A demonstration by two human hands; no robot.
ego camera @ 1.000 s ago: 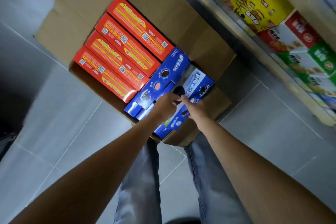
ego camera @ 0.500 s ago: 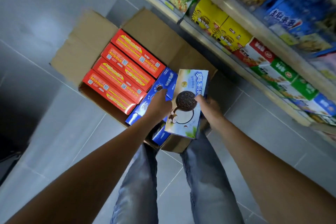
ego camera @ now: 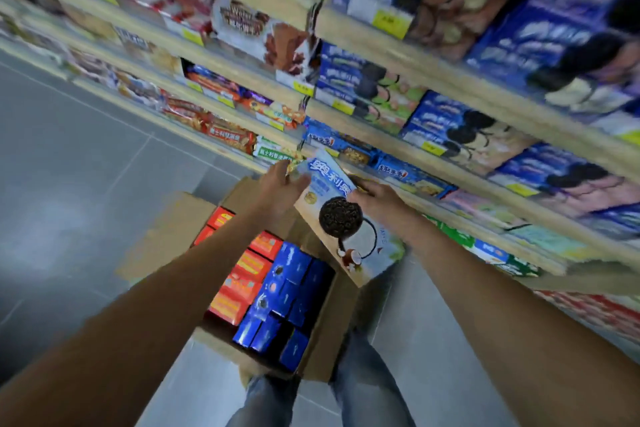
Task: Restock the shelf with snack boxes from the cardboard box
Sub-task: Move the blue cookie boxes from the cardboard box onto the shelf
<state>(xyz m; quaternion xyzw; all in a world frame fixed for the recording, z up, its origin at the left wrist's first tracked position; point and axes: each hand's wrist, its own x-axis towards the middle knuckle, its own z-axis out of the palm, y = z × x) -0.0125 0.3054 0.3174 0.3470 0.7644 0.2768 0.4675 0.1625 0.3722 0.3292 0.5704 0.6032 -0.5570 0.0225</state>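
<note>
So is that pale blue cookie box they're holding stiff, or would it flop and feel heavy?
Probably stiff: the cookie box looks flat though the left hand and right hand hold only its upper end. Likely light, since it hangs there unsupported below. Its smooth printed face might be slippery.

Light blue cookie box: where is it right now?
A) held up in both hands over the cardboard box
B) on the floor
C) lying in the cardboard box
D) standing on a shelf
A: the left hand and right hand hold the light blue cookie box raised over the cardboard box, in front of the shelf.
</note>
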